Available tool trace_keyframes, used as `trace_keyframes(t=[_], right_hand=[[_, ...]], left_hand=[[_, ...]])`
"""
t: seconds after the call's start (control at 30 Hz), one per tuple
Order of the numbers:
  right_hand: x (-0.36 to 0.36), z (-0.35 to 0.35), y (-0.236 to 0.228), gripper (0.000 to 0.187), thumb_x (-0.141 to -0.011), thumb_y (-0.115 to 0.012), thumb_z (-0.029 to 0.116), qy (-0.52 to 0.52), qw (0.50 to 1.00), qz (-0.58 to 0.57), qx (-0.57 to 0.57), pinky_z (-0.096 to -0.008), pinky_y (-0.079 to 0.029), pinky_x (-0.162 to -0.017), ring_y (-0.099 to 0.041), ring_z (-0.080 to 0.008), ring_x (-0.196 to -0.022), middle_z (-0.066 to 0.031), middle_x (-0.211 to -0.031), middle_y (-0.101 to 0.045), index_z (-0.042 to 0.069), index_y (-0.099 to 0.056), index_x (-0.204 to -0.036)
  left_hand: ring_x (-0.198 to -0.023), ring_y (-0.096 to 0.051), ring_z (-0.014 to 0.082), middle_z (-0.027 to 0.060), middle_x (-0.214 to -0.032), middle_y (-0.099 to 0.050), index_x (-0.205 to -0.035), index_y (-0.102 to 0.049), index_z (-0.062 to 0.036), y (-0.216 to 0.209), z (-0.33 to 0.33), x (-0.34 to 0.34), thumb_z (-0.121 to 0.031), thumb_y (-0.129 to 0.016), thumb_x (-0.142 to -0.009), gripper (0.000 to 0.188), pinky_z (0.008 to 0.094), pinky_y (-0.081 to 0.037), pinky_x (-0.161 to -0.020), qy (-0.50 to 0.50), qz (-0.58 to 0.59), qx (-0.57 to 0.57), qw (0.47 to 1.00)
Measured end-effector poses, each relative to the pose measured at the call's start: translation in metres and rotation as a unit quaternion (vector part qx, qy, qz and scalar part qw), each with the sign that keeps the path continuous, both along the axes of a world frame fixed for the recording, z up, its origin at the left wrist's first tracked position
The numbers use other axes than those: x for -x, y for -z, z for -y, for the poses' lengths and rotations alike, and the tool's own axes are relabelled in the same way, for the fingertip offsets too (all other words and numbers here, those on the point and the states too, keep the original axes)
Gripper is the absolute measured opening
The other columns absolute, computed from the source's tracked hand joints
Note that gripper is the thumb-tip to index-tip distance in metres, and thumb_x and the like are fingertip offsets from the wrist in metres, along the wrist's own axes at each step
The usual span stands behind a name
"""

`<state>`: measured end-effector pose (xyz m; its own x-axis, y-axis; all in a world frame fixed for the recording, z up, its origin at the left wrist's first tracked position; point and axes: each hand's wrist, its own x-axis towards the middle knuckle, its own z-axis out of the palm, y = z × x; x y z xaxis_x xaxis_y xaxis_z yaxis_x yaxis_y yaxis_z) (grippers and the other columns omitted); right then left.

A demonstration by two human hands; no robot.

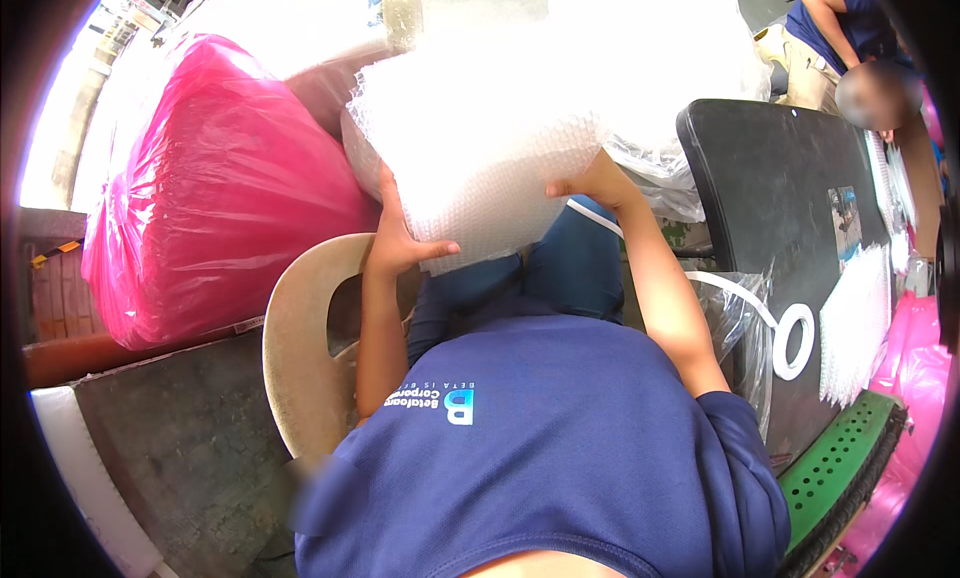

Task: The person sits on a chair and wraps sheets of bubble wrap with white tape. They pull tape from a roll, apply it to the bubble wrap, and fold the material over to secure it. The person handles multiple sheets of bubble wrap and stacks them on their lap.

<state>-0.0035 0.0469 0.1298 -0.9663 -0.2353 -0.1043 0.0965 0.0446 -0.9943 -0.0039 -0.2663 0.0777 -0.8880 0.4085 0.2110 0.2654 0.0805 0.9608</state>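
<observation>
A: I watch from far, only through head cam. Pls tell me, where is the bubble wrap (490,203) now?

B: I have it in upper middle of my view, in front of the dark blue shirt (560,418) and over the lap (575,268). Its upper part is too bright, so I cannot tell where it ends, nor if it is 1 sheet or several.

A: And the 2 hands?

B: Both are grasping it, 1 at each side. L hand (403,236) has the left edge, w/ thumb lying on the near face and pointing inward. R hand (597,183) has the right side; I see its thumb in front, the other fingers are mostly hidden.

A: What do I have on L side?

B: A big pink plastic bag (230,188), well filled, w/ gathered end. Nearer to me, a beige chair (295,348), partly covered by the L forearm (382,328).

A: And on R?

B: A black table (745,168), w/ a stack of bubble-wrap pieces (857,323) toward its near end and a white ring (781,348) just beside. Lower, a green chair back (840,453) w/ holes. At top R, 1 co-worker (825,28), bent, behind the table.
</observation>
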Motion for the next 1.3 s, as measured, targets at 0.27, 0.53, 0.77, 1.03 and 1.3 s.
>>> trace_keyframes(t=[0.27, 0.53, 0.77, 1.03, 1.3], right_hand=[[-0.012, -0.013, -0.014, 0.084, -0.055, -0.088, 0.011, 0.013, 0.999, 0.040, 0.011, -0.0330, -0.045, -0.092, -0.053, -0.0187, -0.111, -0.0074, -0.122, -0.057, 0.002, -0.048, -0.129], [-0.057, -0.055, -0.004, 0.040, -0.091, -0.053, 0.022, 0.190, 0.925, 0.157, 0.290, -0.0334, -0.049, -0.087, -0.059, -0.0197, -0.102, -0.0128, -0.109, -0.062, -0.002, -0.051, -0.123], [-0.098, -0.062, 0.056, 0.072, -0.091, -0.044, 0.059, 0.279, 0.909, 0.227, 0.210, -0.0353, -0.041, -0.098, -0.053, -0.0220, -0.113, -0.0144, -0.126, -0.055, -0.002, -0.047, -0.131], [-0.083, -0.088, 0.084, 0.077, -0.090, -0.044, 0.062, 0.233, 0.939, 0.219, 0.124, -0.0346, -0.034, -0.103, -0.045, -0.0209, -0.123, -0.0129, -0.134, -0.049, 0.003, -0.040, -0.138], [-0.084, -0.055, 0.073, 0.072, -0.087, -0.064, 0.035, 0.256, 0.958, 0.106, -0.078, -0.0351, -0.035, -0.104, -0.044, -0.0271, -0.127, -0.0214, -0.135, -0.047, -0.002, -0.032, -0.140]], left_hand=[[-0.114, -0.048, 0.0292, 0.0180, -0.122, -0.047, -0.134, -0.029, 0.0024, -0.048, -0.030, -0.023, -0.027, -0.086, -0.053, 0.103, 0.0401, -0.037, -0.098, -0.107, -0.108, 0.029, 0.988], [-0.118, -0.043, 0.0347, 0.0143, -0.125, -0.046, -0.131, -0.041, -0.0059, -0.098, -0.061, -0.052, -0.018, -0.080, -0.049, 0.092, 0.0474, -0.030, -0.100, -0.197, -0.289, 0.294, 0.889], [-0.109, -0.047, 0.0321, 0.0079, -0.119, -0.048, -0.132, -0.050, -0.0199, -0.098, -0.087, -0.089, -0.042, -0.085, -0.053, 0.089, 0.0436, -0.040, -0.092, 0.098, -0.189, 0.492, 0.844], [-0.100, -0.062, 0.0329, 0.0162, -0.109, -0.065, -0.123, -0.059, -0.0090, -0.091, -0.135, 0.048, -0.059, -0.075, -0.064, 0.079, 0.0416, -0.049, -0.089, 0.231, -0.172, 0.441, 0.850], [-0.115, -0.052, 0.0284, 0.0121, -0.120, -0.057, -0.116, -0.061, -0.0003, -0.017, -0.158, 0.056, -0.064, -0.074, -0.062, 0.085, 0.0390, -0.042, -0.098, 0.133, -0.106, 0.444, 0.880]])
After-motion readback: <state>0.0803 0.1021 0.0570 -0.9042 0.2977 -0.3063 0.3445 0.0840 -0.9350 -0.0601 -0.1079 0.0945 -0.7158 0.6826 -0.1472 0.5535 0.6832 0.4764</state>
